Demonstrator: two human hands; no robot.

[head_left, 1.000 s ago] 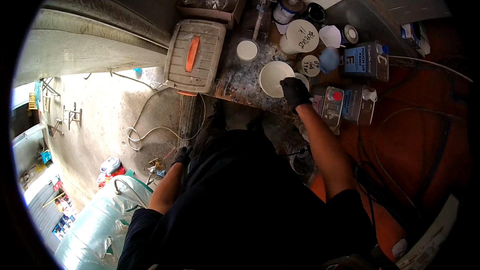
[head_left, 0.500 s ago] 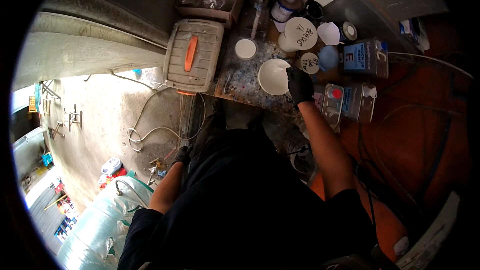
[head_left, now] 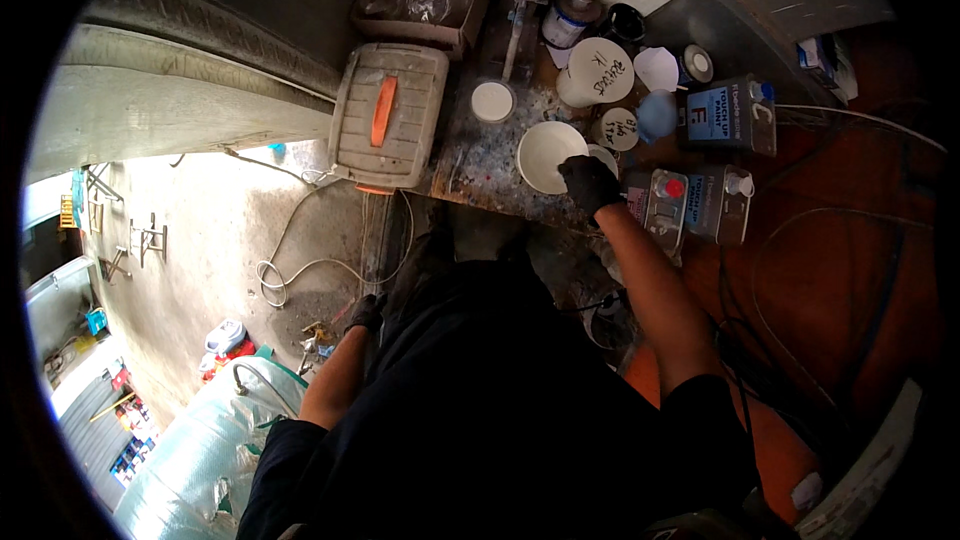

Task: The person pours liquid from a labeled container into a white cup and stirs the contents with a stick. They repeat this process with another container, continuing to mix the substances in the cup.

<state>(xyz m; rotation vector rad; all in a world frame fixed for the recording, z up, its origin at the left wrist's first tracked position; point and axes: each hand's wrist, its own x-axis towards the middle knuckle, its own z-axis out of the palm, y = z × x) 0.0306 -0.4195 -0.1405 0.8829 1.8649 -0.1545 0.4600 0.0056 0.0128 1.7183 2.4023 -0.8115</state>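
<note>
My right hand [head_left: 592,184], in a dark glove, is at the lower right rim of an open white tub [head_left: 540,168] on the workbench. Its fingers are curled over the rim; whatever they hold is hidden beneath the glove. Pale contents seem to fill the tub's inside. Just right of the hand's knuckles shows the edge of a small white lid [head_left: 604,156]. My left hand [head_left: 367,312], also gloved, hangs low beside my left thigh, away from the bench. Its fingers are too dark to make out.
On the paint-stained bench [head_left: 470,180] stand a lidded grey box [head_left: 415,110] with an orange handle, a round white lid [head_left: 492,101], a large white tub [head_left: 596,72] and several cans. Paint jugs [head_left: 728,117] stand to the right. A pale cable [head_left: 290,230] loops over the floor.
My right hand has dropped from above the tub's right side toward its lower right rim, uncovering a small lid behind it. The left hand has hardly moved.
</note>
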